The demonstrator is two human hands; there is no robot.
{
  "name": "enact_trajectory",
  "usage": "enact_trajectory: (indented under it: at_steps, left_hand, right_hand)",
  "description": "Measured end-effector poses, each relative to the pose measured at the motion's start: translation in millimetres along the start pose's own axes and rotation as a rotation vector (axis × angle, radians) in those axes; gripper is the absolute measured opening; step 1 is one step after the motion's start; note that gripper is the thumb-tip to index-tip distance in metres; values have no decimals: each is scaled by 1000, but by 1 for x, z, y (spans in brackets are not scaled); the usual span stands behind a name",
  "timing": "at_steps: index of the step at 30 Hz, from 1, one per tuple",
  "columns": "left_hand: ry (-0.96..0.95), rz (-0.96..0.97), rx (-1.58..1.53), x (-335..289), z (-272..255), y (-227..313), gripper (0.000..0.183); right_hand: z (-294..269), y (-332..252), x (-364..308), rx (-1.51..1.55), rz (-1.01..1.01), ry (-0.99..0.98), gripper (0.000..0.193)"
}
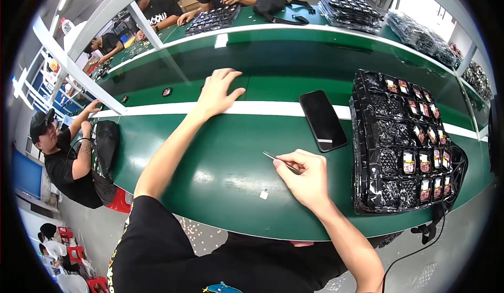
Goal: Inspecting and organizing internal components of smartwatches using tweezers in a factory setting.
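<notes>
My left hand [218, 94] reaches out over the white rail at the far edge of the green table, its fingers spread and nothing in them. Above the table, my right hand [307, 176] pinches a pair of slim metal tweezers [272, 157], whose tips point to the far left. A small white square piece [263, 195] lies on the tabletop below and left of the tweezers. To the right of that hand stands a stack of black plastic trays [386, 135]; several pockets of the top one hold small dark parts with white and reddish faces.
A black phone [323, 121] lies between my hands and the trays. Beyond the white rail [273, 107] runs a green belt [294, 85] with small dark parts [166, 92] on it. Co-workers sit at left and across. A cable [415, 252] hangs at right.
</notes>
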State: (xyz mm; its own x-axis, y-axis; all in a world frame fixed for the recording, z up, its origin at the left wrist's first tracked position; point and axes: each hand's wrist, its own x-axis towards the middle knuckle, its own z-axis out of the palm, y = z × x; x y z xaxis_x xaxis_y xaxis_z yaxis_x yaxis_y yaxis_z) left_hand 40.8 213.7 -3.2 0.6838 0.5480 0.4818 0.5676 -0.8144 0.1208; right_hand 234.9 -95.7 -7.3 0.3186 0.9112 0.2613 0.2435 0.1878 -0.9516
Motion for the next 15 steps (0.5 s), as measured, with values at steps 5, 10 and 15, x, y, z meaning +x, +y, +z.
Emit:
enact_trajectory:
  at_steps: [5, 10, 15]
  left_hand:
    - [43, -329, -63, -44, -17, -54, 48]
    - [34, -195, -251, -38, -20, -41, 39]
    - [-157, 155, -413, -71, -48, 59, 44]
  right_hand:
    - [1, -1, 0, -19, 15, -25, 12]
    - [-2, 2, 0, -25, 30, 7, 12]
    - [-2, 2, 1, 62, 120, 72, 11]
